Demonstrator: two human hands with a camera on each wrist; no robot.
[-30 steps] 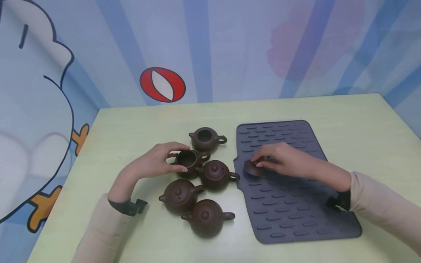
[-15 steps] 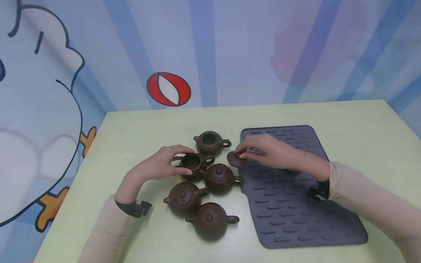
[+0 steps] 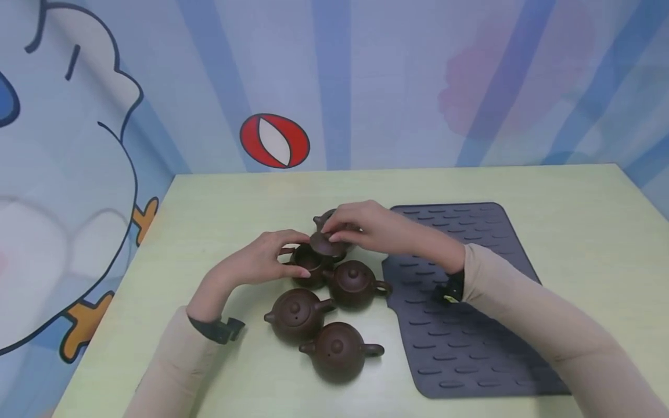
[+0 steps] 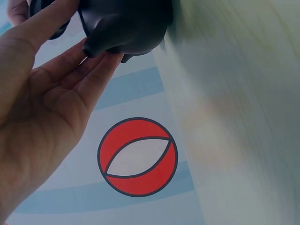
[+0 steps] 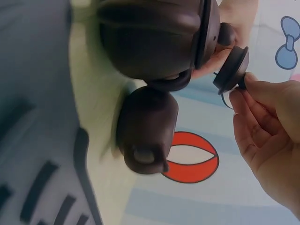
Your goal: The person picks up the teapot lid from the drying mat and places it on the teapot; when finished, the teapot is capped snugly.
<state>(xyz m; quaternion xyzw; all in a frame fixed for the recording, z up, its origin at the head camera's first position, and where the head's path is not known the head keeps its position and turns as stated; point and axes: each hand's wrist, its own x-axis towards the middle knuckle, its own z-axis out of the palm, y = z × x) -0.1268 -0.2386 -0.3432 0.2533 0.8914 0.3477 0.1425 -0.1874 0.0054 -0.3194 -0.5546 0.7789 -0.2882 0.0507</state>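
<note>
My left hand [image 3: 251, 261] grips a lidless dark brown teapot [image 3: 315, 280] on the table, thumb on the near side and fingers on the far side. In the left wrist view, the fingers meet the teapot [image 4: 136, 30] around its spout. My right hand [image 3: 378, 226] pinches a brown teapot lid [image 3: 324, 246] by its knob. The lid is tilted and held just above the open mouth, apart from the rim in the right wrist view, where the lid [image 5: 232, 70] shows its underside flange. Behind it, another teapot [image 3: 320, 220] is mostly hidden by my right hand.
A lidded teapot [image 3: 355, 285] stands close at the right of the gripped one. Two more lidded teapots stand nearer the front, one left [image 3: 295, 318] and one right [image 3: 338, 355]. A dark ridged mat [image 3: 444, 348] lies at the right, under my right forearm.
My right hand has lifted the lid off the mat and carried it left to above the open teapot. My left hand keeps its grip on that teapot. The camera view has shifted slightly.
</note>
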